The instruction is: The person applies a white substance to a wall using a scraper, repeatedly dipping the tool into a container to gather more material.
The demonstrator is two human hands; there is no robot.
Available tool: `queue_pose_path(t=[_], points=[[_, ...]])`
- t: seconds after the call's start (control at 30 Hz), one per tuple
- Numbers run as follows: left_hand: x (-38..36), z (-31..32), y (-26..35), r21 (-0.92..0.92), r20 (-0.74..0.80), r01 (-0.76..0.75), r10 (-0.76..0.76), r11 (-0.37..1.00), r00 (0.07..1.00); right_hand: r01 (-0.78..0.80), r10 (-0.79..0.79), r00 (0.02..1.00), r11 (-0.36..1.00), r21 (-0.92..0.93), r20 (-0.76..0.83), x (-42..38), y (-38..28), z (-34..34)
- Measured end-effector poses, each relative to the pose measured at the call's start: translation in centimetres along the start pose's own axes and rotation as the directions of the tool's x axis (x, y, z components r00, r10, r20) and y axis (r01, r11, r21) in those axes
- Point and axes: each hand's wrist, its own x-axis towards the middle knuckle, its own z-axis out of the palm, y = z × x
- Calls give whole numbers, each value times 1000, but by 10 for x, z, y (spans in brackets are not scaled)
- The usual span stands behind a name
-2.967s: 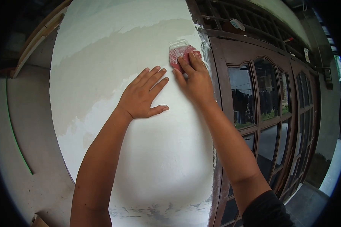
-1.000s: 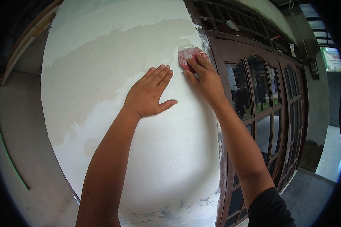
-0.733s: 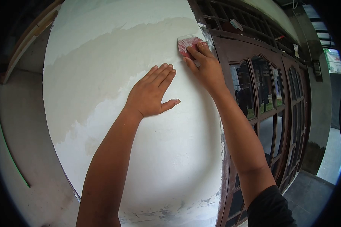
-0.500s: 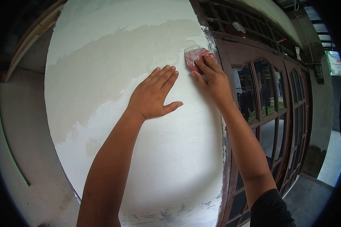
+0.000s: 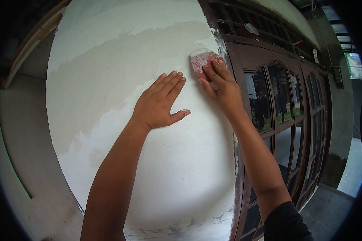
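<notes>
Holds left hand point(image 5: 157, 105) flat on wall point(image 5: 181, 160), fingers extended upward, thumb spread aside. Grips scraper point(image 5: 201, 61) in right hand point(image 5: 226, 89), fingertips on its face, forearm angled up-left. Places scraper against wall, near door point(image 5: 259, 54), higher than left hand.

Black sleeve point(image 5: 287, 221) on right arm point(image 5: 261, 156), bare left hand point(image 5: 155, 105) and right hand point(image 5: 226, 90)
</notes>
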Motion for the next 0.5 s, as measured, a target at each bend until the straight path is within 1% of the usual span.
queue_pose_path(t=[0.03, 0.1, 0.13, 0.2, 0.33, 0.4, 0.43, 0.5], points=[[0, 0, 0, 1, 2, -3, 3, 1000, 1000, -3, 3, 1000, 1000, 0, -2, 6, 1, 2], [0, 0, 1, 10, 8, 3, -3, 1000, 1000, -18, 18, 997, 1000, 1, -73, 22, 3, 10], [-1, 0, 1, 10, 10, 2, -2, 1000, 1000, -20, 20, 997, 1000, 2, -73, 25, 4, 15], [0, -1, 0, 3, 22, 1, -1, 1000, 1000, -90, 89, 996, 996, 19, 15, 28, 7, 24], [-1, -2, 1, 8, 27, -1, 1, 1000, 1000, -97, 98, 994, 995, -9, 54, 3, 2, 14], [0, -1, 1, 18, 22, 12, -12, 1000, 1000, -80, 84, 994, 995, -62, 76, -3, -1, 4], [0, -2, 1, 18, 18, 12, -13, 1000, 1000, -77, 81, 994, 995, -63, 75, 0, 0, 3], [0, -1, 2, 15, 22, 22, -22, 1000, 1000, -80, 80, 997, 996, 25, -5, 5, 2, 5]])
